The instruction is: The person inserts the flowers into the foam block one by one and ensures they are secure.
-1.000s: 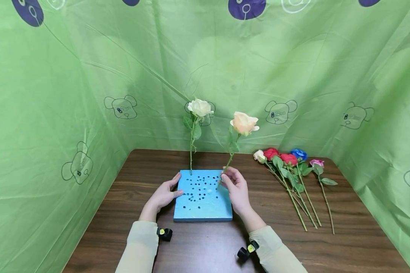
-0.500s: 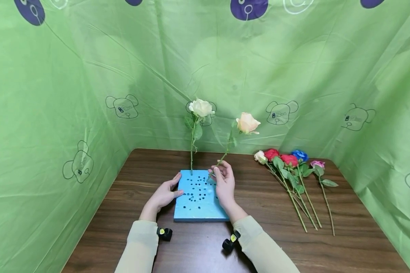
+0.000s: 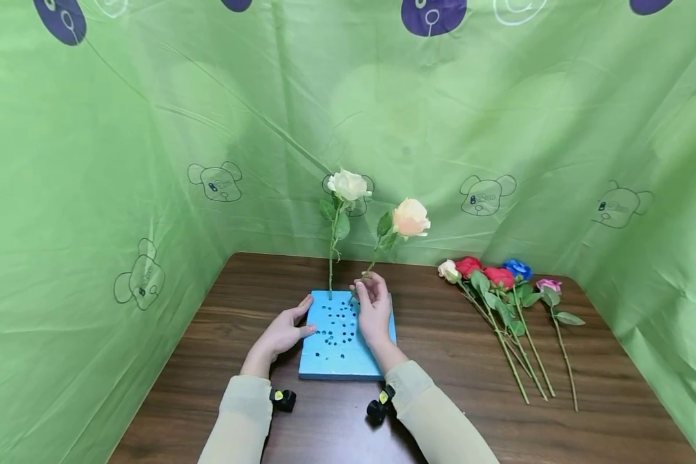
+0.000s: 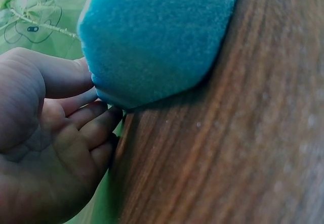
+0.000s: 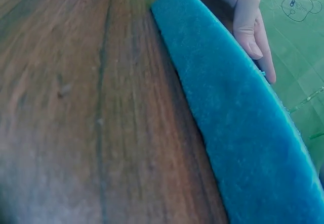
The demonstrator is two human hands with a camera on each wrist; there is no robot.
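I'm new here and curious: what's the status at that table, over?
Right fingers pinch tilted peach rose at blue board. Left fingers hold board's left edge. White rose stands nearby, apparently not blocking.

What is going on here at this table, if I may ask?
A person's right hand pinches a peach rose by its stem over a blue board with many holes; whether it is in a hole is hard to tell. The left hand holds the board's left edge. A white rose stands in the board. More roses lie on the table to the right.
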